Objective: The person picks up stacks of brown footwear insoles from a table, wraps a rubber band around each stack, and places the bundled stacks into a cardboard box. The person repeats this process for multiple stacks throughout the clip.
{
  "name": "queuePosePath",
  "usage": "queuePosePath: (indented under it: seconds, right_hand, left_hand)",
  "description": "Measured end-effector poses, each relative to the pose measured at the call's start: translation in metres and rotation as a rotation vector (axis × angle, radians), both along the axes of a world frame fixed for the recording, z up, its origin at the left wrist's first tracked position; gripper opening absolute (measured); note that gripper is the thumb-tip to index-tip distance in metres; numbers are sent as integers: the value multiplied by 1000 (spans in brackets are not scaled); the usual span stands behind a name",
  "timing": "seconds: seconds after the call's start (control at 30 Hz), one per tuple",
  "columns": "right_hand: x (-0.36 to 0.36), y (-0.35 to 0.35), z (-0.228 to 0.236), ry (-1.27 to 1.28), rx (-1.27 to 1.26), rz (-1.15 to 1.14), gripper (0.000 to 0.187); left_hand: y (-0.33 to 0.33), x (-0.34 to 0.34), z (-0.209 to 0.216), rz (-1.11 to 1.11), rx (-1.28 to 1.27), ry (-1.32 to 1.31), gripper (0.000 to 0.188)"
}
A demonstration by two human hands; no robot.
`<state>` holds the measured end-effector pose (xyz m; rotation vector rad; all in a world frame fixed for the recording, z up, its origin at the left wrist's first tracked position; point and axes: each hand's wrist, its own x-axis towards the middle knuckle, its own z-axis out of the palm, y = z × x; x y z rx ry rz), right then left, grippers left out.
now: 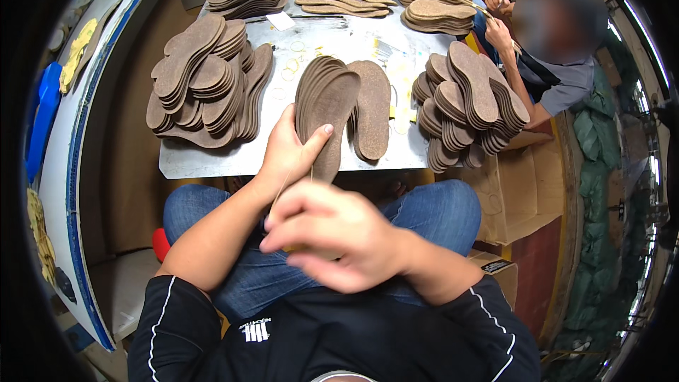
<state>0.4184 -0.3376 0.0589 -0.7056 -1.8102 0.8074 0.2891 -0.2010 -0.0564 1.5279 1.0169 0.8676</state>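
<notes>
My left hand (293, 145) grips a stack of brown shoe insoles (327, 95), fingers behind it and thumb across its front. The stack is tilted up over the near part of the table. In front of my lap, my right hand (339, 237) is blurred by motion, with its fingers curled. A thin, pale strand that looks like a rubber band (284, 187) runs between my right fingers and the lower part of the stack. Just right of the stack, another brown insole (372, 110) lies on the metal table (283, 163).
Insole piles stand at the left (205, 85) and right (470, 102) of the table, with more stacks (343, 2) farther back. A small white card (281, 21) lies near them. At the right sits a co-worker (559, 74). A cardboard box (527, 184) is below, and a white board (64, 148) rises at left.
</notes>
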Motion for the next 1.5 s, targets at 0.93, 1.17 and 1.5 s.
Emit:
queuePosePath:
  seconds: [0.93, 1.17, 1.5]
  right_hand:
    - [84, 35, -84, 1053, -872, -436, 21]
    - [13, -31, -89, 492, -613, -480, 78]
    - [31, -150, -76, 434, -389, -933, 91]
  left_hand:
    - [8, -20, 32, 89, -372, -628, 39]
    - [-43, -17, 18, -163, -356, -566, 60]
    - [-114, 25, 16, -723, -295, -265, 127]
